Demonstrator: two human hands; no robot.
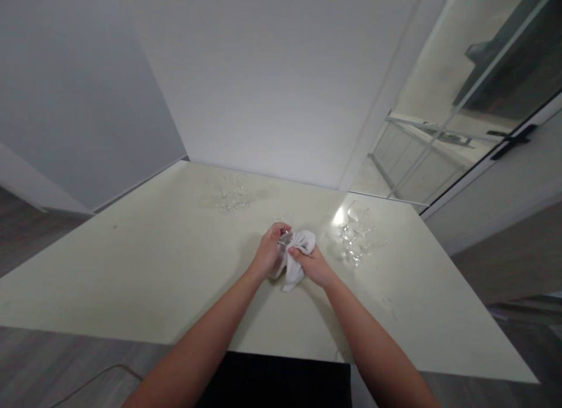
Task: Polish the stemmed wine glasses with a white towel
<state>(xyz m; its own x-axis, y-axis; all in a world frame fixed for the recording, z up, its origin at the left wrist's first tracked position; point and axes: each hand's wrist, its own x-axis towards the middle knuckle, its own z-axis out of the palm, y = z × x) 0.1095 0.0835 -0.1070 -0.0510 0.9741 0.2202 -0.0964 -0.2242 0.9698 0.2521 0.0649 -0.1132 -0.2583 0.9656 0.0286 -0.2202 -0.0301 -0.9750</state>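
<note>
In the middle of the pale table, my left hand (268,248) is closed around a small clear, glass-like piece (285,239); its exact shape is too small and see-through to make out. My right hand (314,264) grips a white cloth (293,272), thumb on top. The cloth is bunched against the clear piece, and part of it hangs down between my two hands. Just beyond my left fingers, another clear object (281,219) shows faintly on the table.
Several clear, shiny pieces lie in a cluster (355,238) to the right, and several more in a cluster (232,197) at the back left. A white wall (263,103) borders the pale table (144,267) behind. A glass-paned door (421,156) stands at the right.
</note>
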